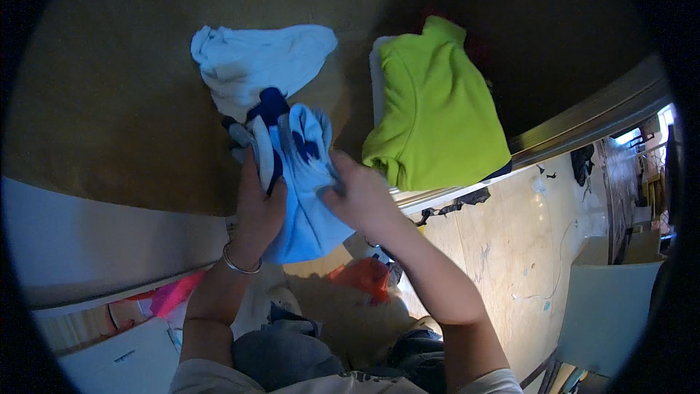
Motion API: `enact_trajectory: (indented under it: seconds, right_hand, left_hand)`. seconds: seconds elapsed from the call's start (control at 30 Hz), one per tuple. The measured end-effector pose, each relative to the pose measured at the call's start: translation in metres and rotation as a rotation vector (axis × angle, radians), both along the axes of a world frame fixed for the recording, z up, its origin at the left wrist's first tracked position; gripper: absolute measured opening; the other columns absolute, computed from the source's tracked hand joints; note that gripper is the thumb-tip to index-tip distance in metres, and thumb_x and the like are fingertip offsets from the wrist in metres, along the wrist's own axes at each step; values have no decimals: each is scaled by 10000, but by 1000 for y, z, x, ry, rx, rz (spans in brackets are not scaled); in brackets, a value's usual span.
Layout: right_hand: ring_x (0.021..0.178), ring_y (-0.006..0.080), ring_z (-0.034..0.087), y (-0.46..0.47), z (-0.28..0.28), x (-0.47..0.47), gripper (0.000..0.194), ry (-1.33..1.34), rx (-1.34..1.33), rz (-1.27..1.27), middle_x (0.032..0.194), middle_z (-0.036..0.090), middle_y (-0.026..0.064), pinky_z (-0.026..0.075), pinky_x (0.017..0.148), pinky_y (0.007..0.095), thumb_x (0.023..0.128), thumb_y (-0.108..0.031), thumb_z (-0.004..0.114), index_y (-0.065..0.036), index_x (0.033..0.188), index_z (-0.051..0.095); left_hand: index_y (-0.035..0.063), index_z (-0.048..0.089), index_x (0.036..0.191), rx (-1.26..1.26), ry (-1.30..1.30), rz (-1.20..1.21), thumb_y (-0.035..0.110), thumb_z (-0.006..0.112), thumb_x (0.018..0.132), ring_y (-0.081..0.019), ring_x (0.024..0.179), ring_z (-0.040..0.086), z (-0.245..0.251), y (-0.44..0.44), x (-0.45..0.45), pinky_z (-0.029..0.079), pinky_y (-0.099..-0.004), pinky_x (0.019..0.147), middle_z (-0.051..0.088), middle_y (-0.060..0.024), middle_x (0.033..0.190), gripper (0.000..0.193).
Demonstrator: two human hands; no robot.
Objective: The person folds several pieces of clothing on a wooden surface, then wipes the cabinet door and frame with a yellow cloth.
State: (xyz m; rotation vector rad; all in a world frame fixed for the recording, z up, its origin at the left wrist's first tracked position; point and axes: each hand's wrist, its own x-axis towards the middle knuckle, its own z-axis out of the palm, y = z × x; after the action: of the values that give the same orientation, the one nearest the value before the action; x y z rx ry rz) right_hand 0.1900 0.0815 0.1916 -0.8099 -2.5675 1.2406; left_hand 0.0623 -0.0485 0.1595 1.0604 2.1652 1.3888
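Observation:
Between my two hands is a bunched light blue and white garment [311, 224] with dark navy parts. My left hand [260, 205], with a metal bangle at the wrist, grips its left side. On its right side my right hand [361, 191] pinches the cloth between thumb and fingers. Just beyond, a white cloth garment [262, 60] lies crumpled on the brown surface [126, 115]; the held garment overlaps its near edge. A folded lime-green garment with a collar [443, 115] rests to the right, on top of other folded cloth.
A metal-edged rail [579, 131] borders the surface on the right. Below are a pale wooden floor [492, 235], an orange-red plastic bag [366, 279] and a light-coloured box or panel [610, 312]. A white panel [109, 241] stands at the left, with pink material [175, 293] beneath.

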Motion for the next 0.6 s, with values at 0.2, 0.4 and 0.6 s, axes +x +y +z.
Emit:
enact_trajectory:
  seconds: [0.2, 0.4, 0.6]
  right_hand:
    - [628, 171, 616, 65, 94, 51, 520, 167, 166, -175, 798, 634, 133, 519, 617, 311, 761, -86, 556, -15, 1270, 482]
    - [852, 327, 620, 140, 60, 113, 542, -75, 712, -550, 1020, 634, 184, 505, 756, 415, 748, -164, 650, -85, 1264, 503]
    - [1063, 442, 506, 144, -26, 123, 470, 11, 957, -537, 1305, 492, 156, 409, 888, 508, 817, -297, 559, -196, 1274, 520]
  left_hand:
    - [-3, 207, 1414, 400, 48, -104, 105, 523, 880, -303, 1198, 434, 66, 73, 22, 339, -405, 1014, 401, -225, 1320, 629]
    - [12, 148, 1421, 101, -92, -143, 106, 533, 874, -409, 1205, 409, 55, 183, 71, 335, -431, 1035, 289, -252, 1372, 675]
    - [75, 324, 1389, -2, 793, -121, 217, 553, 847, -456, 1320, 216, 23, 208, 100, 178, -571, 1055, 243, -240, 1423, 606]
